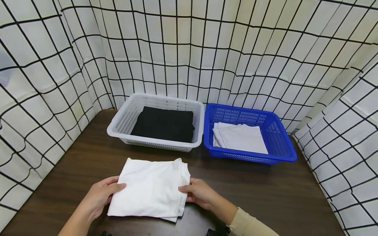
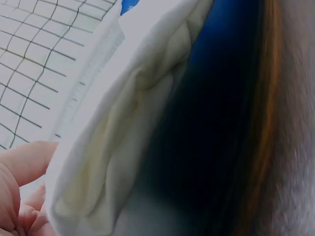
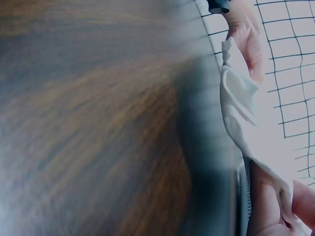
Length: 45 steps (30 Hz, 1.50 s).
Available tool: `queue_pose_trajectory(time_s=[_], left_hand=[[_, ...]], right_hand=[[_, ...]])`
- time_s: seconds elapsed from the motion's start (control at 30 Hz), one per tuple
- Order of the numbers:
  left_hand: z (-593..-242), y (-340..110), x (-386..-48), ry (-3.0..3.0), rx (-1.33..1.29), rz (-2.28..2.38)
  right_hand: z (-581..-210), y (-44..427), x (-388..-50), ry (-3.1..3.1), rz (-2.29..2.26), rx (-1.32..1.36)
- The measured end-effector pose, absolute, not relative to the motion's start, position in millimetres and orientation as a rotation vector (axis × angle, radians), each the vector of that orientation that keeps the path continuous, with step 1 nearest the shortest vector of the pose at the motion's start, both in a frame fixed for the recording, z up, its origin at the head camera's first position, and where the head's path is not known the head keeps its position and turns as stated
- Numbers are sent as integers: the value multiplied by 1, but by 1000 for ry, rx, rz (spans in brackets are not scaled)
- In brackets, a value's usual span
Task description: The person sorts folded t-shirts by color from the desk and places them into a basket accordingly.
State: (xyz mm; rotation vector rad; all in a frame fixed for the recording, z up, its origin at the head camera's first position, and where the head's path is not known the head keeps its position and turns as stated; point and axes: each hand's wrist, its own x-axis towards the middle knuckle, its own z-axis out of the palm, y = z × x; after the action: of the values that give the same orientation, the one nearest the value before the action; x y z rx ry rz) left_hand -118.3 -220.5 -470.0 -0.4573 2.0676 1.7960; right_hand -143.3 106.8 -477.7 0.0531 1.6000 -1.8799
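Note:
A folded white cloth (image 1: 150,188), perhaps a garment, is held between both hands above the front of the table. My left hand (image 1: 100,195) pinches its left edge, thumb on top and fingers beneath. On the opposite edge, my right hand (image 1: 200,194) grips the layered side the same way. The left wrist view shows the folded layers of the white cloth (image 2: 118,123) edge-on, with the left hand (image 2: 24,182) at its lower end. From the right wrist, the white cloth (image 3: 241,103) appears lifted off the tabletop, pinched by the right hand (image 3: 268,201).
Behind the cloth stands a white basket (image 1: 156,145) with folded black cloth (image 1: 165,124) inside. Right beside it, a blue basket (image 1: 248,156) contains folded white cloth (image 1: 242,137). Grid-patterned white curtains (image 1: 183,49) surround the brown wooden table (image 1: 265,193) at the back and sides.

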Motion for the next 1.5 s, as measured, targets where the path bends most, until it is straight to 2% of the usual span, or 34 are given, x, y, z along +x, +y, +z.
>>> queue_pose_trajectory(time_s=[0.83, 1.5], left_hand=[[-430, -187, -118, 2039, -323, 1942], [-408, -172, -135, 2088, -243, 1930]], right_hand=[[-436, 152, -136, 1584, -1917, -46], [-415, 171, -149, 1655, -1884, -90]])
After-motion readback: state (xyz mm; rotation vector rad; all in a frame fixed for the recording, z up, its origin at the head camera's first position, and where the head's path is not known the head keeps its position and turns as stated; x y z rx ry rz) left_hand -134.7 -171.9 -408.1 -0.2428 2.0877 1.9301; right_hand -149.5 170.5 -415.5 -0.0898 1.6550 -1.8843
